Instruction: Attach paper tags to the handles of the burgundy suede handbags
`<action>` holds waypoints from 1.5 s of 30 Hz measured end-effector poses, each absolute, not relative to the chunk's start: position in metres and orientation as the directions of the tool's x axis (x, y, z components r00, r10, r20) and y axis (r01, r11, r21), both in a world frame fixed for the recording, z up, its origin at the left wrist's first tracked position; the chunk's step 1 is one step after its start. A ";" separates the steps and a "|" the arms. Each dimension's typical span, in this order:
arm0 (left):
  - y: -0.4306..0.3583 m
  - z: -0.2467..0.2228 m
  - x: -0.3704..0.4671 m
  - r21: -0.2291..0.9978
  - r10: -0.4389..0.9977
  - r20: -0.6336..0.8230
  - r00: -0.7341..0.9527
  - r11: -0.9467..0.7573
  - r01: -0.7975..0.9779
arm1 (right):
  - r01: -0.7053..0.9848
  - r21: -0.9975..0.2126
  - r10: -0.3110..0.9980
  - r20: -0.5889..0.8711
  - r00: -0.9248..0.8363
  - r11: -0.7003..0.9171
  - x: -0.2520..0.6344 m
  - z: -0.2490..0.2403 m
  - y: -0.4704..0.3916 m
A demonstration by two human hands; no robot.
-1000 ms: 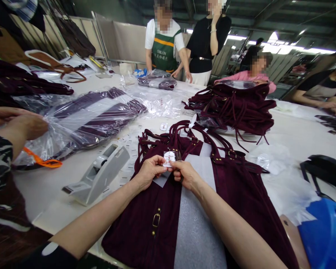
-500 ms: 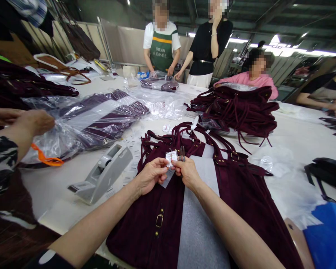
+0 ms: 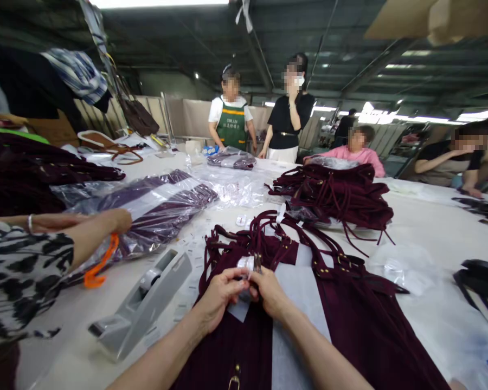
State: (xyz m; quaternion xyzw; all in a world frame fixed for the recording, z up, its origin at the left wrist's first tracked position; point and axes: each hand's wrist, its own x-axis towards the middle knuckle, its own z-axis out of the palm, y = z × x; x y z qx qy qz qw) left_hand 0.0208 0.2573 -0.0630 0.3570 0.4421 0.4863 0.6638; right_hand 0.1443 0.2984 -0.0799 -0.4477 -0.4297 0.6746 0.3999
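Note:
A burgundy handbag [image 3: 361,314] lies flat in front of me, with a pale paper strip [image 3: 295,298] across its middle. Over its upper part my left hand [image 3: 222,295] pinches a small white tag [image 3: 244,264] between thumb and fingers. My right hand [image 3: 268,292] meets it at the tag's right edge. Dark metal tips, apparently of thread snips [image 3: 257,263], stick up from the right hand's grip. Below the fingers a grey card [image 3: 239,310] shows on the bag. Fingertips partly hide what lies between the hands.
A grey tape dispenser [image 3: 146,303] stands left of the bag. Further left, a co-worker's hands [image 3: 109,221] handle a plastic-wrapped bag [image 3: 158,206] near an orange strip [image 3: 101,262]. Stacked burgundy bags [image 3: 337,192] sit behind, right. Several people are around the table.
My view has tilted up, so the table things sit lower. Both hands stay together at the tag. The co-worker's hands at left have moved right, along the plastic wrap.

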 end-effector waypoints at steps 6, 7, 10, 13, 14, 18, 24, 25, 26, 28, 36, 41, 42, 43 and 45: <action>0.275 -0.072 0.013 0.910 0.964 -0.267 0.017 0.257 -0.326 | -0.082 -0.960 0.931 -0.235 -0.279 -0.266 0.144 -0.083 0.299; 0.279 -0.075 0.013 0.914 0.965 -0.260 -0.004 0.245 -0.323 | -0.078 -0.965 0.937 -0.223 -0.271 -0.252 0.144 -0.084 0.299; 0.291 -0.084 0.015 0.917 0.957 -0.283 -0.056 0.253 -0.309 | -0.071 -0.973 0.949 -0.194 -0.248 -0.218 0.143 -0.090 0.301; 0.299 -0.091 0.018 0.913 0.942 -0.312 -0.124 0.261 -0.313 | -0.129 -0.978 0.973 -0.136 -0.187 -0.161 0.144 -0.099 0.303; 0.300 -0.092 0.019 0.912 0.941 -0.312 -0.136 0.256 -0.319 | -0.161 -0.975 0.979 -0.125 -0.161 -0.151 0.144 -0.102 0.304; 0.301 -0.093 0.020 0.916 0.940 -0.303 -0.160 0.241 -0.321 | -0.263 -0.955 0.984 -0.099 -0.145 -0.135 0.145 -0.109 0.304; 0.304 -0.094 0.016 0.909 0.924 -0.332 -0.192 0.259 -0.326 | -0.361 -0.923 0.985 -0.083 -0.153 -0.133 0.151 -0.113 0.306; 0.304 -0.092 0.016 0.904 0.917 -0.345 -0.201 0.267 -0.333 | -0.360 -0.919 0.982 -0.114 -0.149 -0.161 0.154 -0.112 0.306; 0.303 -0.089 0.015 0.902 0.912 -0.356 -0.203 0.279 -0.329 | -0.360 -0.914 0.979 -0.144 -0.143 -0.187 0.157 -0.109 0.305; 0.299 -0.079 0.015 0.910 0.913 -0.368 -0.177 0.314 -0.270 | -0.377 -0.901 0.977 -0.185 -0.110 -0.213 0.164 -0.102 0.302; 0.285 -0.048 -0.015 0.906 0.898 -0.421 -0.124 0.412 -0.096 | -0.477 -0.854 0.968 -0.249 0.024 -0.208 0.172 -0.088 0.298; 0.259 -0.024 -0.035 0.942 0.935 -0.317 -0.158 0.330 0.062 | -0.443 -0.858 0.960 -0.277 -0.028 -0.260 0.173 -0.085 0.296; 0.253 -0.020 -0.035 0.945 0.940 -0.306 -0.149 0.319 0.072 | -0.429 -0.857 0.955 -0.290 -0.054 -0.285 0.172 -0.083 0.295; 0.247 -0.016 -0.033 0.946 0.943 -0.301 -0.141 0.314 0.078 | -0.411 -0.855 0.947 -0.310 -0.084 -0.317 0.170 -0.082 0.294; 0.238 -0.014 -0.026 0.945 0.945 -0.304 -0.120 0.314 0.085 | -0.375 -0.835 0.915 -0.374 -0.149 -0.402 0.164 -0.079 0.292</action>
